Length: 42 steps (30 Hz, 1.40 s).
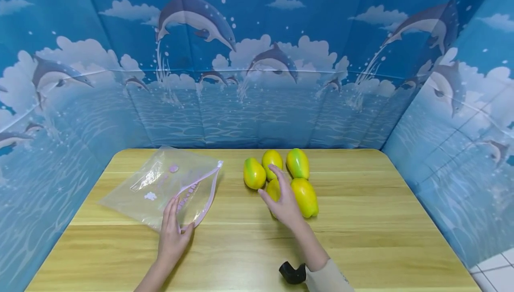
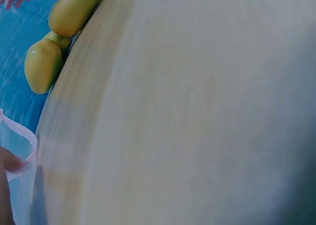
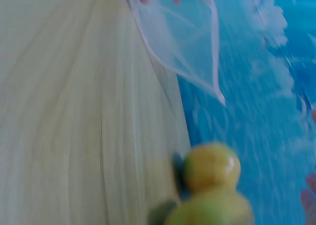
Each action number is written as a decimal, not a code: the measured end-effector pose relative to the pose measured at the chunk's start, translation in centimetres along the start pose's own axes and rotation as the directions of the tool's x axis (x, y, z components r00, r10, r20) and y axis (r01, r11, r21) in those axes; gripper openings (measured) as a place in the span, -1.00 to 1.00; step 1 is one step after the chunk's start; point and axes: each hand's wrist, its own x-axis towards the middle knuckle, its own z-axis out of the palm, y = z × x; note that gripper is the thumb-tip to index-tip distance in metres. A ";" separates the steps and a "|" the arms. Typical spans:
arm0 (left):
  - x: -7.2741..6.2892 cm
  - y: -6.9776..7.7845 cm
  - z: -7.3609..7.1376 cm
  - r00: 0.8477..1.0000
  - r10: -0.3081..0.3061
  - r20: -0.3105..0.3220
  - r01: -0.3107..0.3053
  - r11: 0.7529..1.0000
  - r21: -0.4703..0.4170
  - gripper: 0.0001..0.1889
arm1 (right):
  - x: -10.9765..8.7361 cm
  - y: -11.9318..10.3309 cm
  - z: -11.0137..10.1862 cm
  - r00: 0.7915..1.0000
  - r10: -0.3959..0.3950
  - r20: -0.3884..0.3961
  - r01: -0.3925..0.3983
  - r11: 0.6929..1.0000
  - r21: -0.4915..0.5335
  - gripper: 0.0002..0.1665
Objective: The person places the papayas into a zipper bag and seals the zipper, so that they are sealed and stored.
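Observation:
A clear zip bag point(image 1: 154, 180) with a lilac zip edge lies on the left of the table, its mouth gaping to the right. My left hand point(image 1: 173, 234) holds it at the mouth, fingers on the upper film and thumb point(image 2: 11, 161) at the lilac rim. Thumb and fingers spread apart, my right hand point(image 1: 283, 200) reaches over a yellow mango point(image 1: 273, 190) and partly hides it. Close around stand a green-and-yellow mango point(image 1: 254, 174), another behind the fingers point(image 1: 272, 160), a greenish one point(image 1: 298, 163) at the back and a large yellow one point(image 1: 305, 197) on the right.
The wooden table point(image 1: 385, 229) has its back edge against a blue dolphin-print curtain point(image 1: 257, 104), which also runs along both sides. A black curved piece point(image 1: 292, 273) sits beside the right sleeve point(image 1: 327, 278). White floor tiles point(image 1: 495, 267) show at the lower right.

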 end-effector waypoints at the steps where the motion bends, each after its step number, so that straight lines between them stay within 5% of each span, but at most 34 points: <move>1: 0.0 0.0 0.0 1.000 0.000 -0.001 0.000 1.000 -0.002 0.07 | -0.2 0.4 -0.5 1.000 0.011 -0.026 -0.011 1.000 -0.010 -0.24; 11: -0.1 0.6 0.1 1.000 -0.009 0.003 0.009 1.000 -0.021 0.08 | -3.4 3.8 -4.5 0.960 0.171 -0.222 -0.186 0.981 -0.048 -0.22; 21: 0.0 1.0 0.0 1.000 -0.004 0.005 0.004 1.000 -0.018 0.10 | -5.1 5.6 -5.4 0.927 0.309 -0.213 -0.327 0.943 -0.055 -0.18; 27: 0.0 1.3 0.0 1.000 -0.016 0.010 0.017 1.000 -0.018 0.12 | -5.5 5.8 -5.1 0.867 0.460 -0.192 -0.461 0.886 0.042 -0.18; 42: -0.1 1.3 0.3 0.999 -0.036 0.026 0.036 0.999 -0.017 0.09 | -5.9 6.2 -4.4 0.812 0.552 -0.190 -0.528 0.833 0.166 -0.14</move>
